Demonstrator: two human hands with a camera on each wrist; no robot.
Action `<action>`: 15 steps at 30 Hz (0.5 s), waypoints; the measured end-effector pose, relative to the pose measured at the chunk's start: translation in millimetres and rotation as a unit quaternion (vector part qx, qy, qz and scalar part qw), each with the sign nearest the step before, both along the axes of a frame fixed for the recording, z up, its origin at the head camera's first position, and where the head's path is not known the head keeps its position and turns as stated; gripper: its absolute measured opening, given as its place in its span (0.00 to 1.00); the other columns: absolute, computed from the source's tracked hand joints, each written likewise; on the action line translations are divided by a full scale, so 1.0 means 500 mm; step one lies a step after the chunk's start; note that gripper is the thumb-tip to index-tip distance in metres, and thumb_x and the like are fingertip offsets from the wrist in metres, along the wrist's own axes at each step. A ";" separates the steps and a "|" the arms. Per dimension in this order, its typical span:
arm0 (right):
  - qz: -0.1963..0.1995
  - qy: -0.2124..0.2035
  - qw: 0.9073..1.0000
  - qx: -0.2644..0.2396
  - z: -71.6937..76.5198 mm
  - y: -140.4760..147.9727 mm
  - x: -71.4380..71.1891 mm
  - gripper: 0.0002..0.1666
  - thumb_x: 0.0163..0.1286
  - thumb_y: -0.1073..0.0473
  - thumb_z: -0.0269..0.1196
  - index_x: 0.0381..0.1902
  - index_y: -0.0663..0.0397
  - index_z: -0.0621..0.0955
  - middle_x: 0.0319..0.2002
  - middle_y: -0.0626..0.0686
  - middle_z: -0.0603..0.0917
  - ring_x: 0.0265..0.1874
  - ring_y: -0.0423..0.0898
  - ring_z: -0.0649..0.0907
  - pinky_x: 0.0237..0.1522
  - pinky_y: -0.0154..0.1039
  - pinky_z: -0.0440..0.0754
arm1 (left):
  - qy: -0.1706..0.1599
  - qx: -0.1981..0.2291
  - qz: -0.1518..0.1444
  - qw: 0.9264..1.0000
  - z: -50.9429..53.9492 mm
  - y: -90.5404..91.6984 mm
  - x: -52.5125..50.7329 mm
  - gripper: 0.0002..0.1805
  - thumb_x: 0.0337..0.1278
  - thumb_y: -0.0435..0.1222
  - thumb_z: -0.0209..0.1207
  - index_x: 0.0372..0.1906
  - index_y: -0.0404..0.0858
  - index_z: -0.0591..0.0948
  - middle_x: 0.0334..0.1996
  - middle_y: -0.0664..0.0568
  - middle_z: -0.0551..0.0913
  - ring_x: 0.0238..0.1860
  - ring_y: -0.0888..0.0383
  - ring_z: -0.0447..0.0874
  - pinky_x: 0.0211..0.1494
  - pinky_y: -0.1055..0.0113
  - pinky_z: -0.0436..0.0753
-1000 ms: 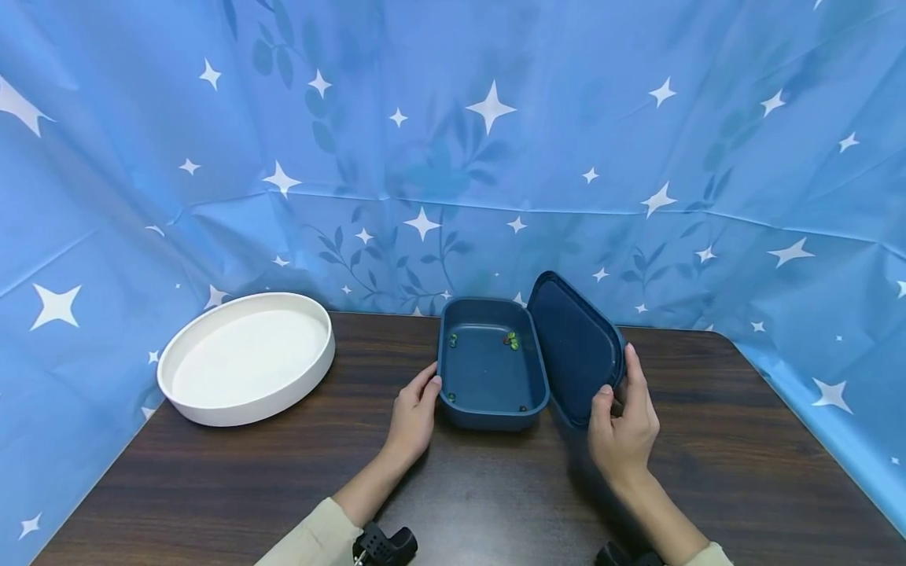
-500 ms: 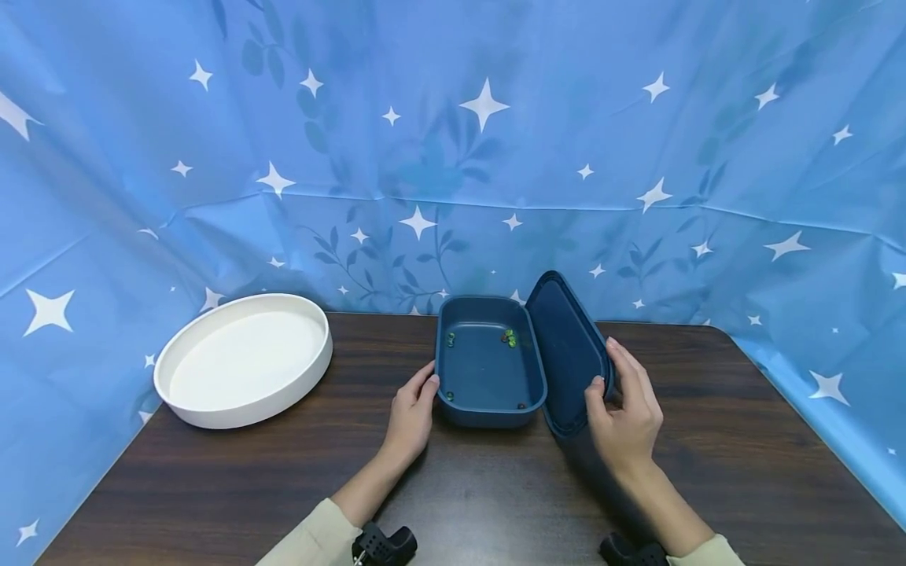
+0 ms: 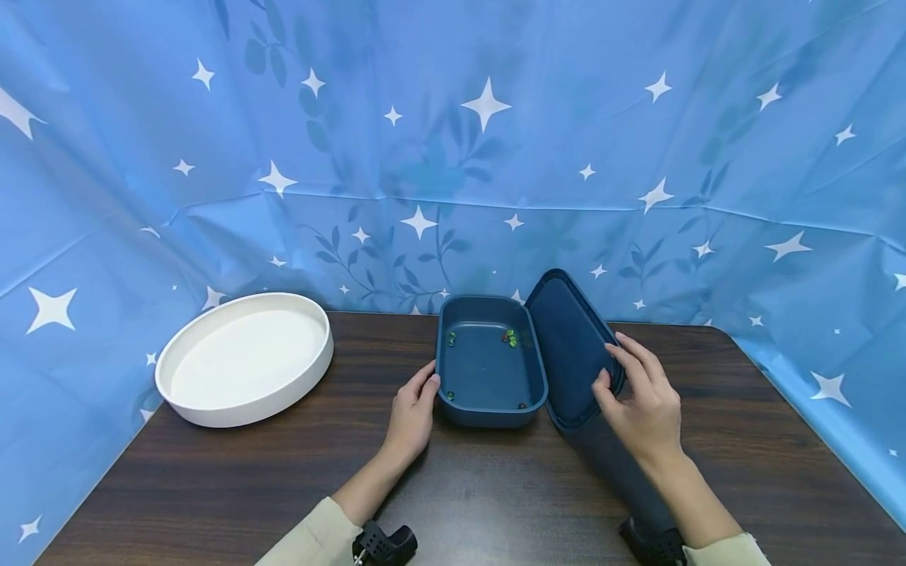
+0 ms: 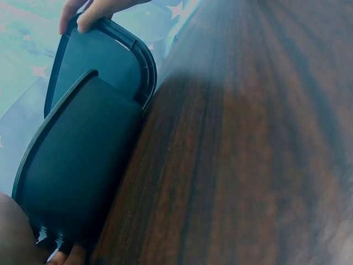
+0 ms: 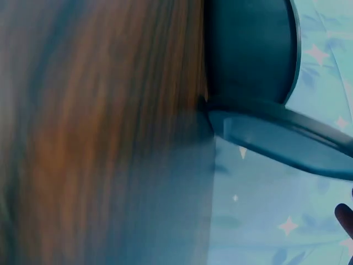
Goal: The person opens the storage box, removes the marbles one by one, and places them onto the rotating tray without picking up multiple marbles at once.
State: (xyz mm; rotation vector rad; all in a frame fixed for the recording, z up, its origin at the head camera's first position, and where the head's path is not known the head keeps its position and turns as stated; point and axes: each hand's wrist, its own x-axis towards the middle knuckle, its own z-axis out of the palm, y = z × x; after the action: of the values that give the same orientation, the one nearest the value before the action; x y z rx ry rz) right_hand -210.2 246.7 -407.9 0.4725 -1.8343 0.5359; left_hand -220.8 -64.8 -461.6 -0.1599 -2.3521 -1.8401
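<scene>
A dark blue rectangular lunch box [image 3: 488,369] stands uncovered on the table, with a few tiny green and brown pieces [image 3: 510,339] near its inner corners. My left hand [image 3: 412,413] holds the box's left side, thumb at the rim; in the left wrist view its fingertips [image 4: 71,256] show low on the box wall. The matching blue lid [image 3: 572,346] leans steeply against the box's right side, inner face toward the box. My right hand [image 3: 647,401] pinches the lid's right edge. In the right wrist view only a dark fingertip [image 5: 345,217] of that hand shows.
A round white tray [image 3: 248,358] sits on the left of the dark wood table [image 3: 283,472]. Behind the table hangs a blue curtain [image 3: 453,141] with white stars. Each wrist wears a black camera mount [image 3: 384,545].
The lid first swung a little to the left, then back to the right. My right hand has shifted slightly right along its edge. The left hand and box stay put.
</scene>
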 end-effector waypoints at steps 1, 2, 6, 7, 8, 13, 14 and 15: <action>-0.005 -0.011 1.000 -0.003 0.002 0.004 0.001 0.21 0.57 0.64 0.62 0.48 0.66 0.86 0.53 0.65 0.86 0.38 0.61 0.87 0.26 0.32 0.73 | 0.000 0.000 0.000 1.000 0.000 0.000 0.000 0.27 0.79 0.47 0.44 0.73 0.41 0.71 0.69 0.43 0.77 0.68 0.47 0.76 0.67 0.46 0.76; -0.009 -0.023 1.000 -0.010 0.004 0.007 0.001 0.20 0.57 0.65 0.64 0.49 0.65 0.86 0.52 0.64 0.86 0.39 0.60 0.87 0.29 0.28 0.75 | -0.001 0.000 0.000 1.000 0.000 0.000 0.000 0.27 0.79 0.47 0.44 0.73 0.41 0.71 0.69 0.43 0.77 0.68 0.47 0.76 0.67 0.46 0.76; -0.019 -0.087 0.995 -0.049 0.015 0.020 0.007 0.20 0.57 0.70 0.69 0.49 0.65 0.85 0.48 0.64 0.87 0.35 0.58 0.86 0.42 0.10 0.69 | 0.000 -0.004 0.001 1.000 0.002 0.001 0.001 0.27 0.79 0.47 0.44 0.73 0.41 0.71 0.68 0.44 0.77 0.68 0.48 0.76 0.68 0.45 0.76; -0.026 -0.103 0.993 -0.055 0.018 0.023 0.008 0.20 0.57 0.70 0.70 0.49 0.65 0.85 0.46 0.64 0.87 0.34 0.57 0.86 0.43 0.09 0.67 | 0.000 -0.004 0.001 1.000 0.003 0.001 0.001 0.26 0.79 0.47 0.44 0.73 0.41 0.71 0.68 0.44 0.77 0.69 0.48 0.76 0.68 0.45 0.75; -0.035 -0.118 0.991 -0.058 0.020 0.027 0.009 0.19 0.57 0.70 0.70 0.49 0.65 0.85 0.45 0.64 0.87 0.33 0.57 0.86 0.42 0.08 0.67 | 0.001 -0.004 0.002 1.000 0.003 0.001 0.001 0.26 0.79 0.46 0.44 0.73 0.41 0.71 0.68 0.44 0.77 0.69 0.48 0.76 0.68 0.45 0.75; -0.085 -0.202 0.974 -0.058 0.027 0.043 0.010 0.23 0.56 0.68 0.73 0.51 0.65 0.85 0.42 0.65 0.86 0.34 0.59 0.88 0.38 0.08 0.62 | 0.001 -0.004 0.004 1.000 0.005 0.001 0.003 0.26 0.79 0.46 0.44 0.73 0.41 0.71 0.68 0.44 0.77 0.69 0.47 0.76 0.68 0.45 0.75; -0.092 -0.217 0.970 -0.057 0.027 0.046 0.010 0.25 0.55 0.68 0.74 0.53 0.65 0.84 0.42 0.65 0.86 0.34 0.60 0.89 0.37 0.11 0.68 | 0.000 -0.005 0.003 1.000 0.005 0.001 0.003 0.26 0.79 0.46 0.44 0.73 0.41 0.71 0.68 0.43 0.77 0.69 0.47 0.76 0.68 0.45 0.75; -0.096 -0.233 0.966 -0.058 0.028 0.049 0.010 0.27 0.55 0.67 0.74 0.55 0.66 0.83 0.43 0.66 0.86 0.34 0.60 0.89 0.39 0.15 0.72 | -0.001 -0.004 0.001 1.000 0.004 0.001 0.004 0.26 0.79 0.46 0.44 0.73 0.41 0.71 0.69 0.43 0.77 0.69 0.47 0.76 0.68 0.45 0.75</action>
State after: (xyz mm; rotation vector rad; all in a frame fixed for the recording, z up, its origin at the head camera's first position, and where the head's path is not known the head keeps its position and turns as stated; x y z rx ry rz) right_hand -205.3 271.2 -394.0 0.0861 -2.2512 0.6556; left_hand -218.8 -64.4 -459.4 -0.1568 -2.3603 -1.8299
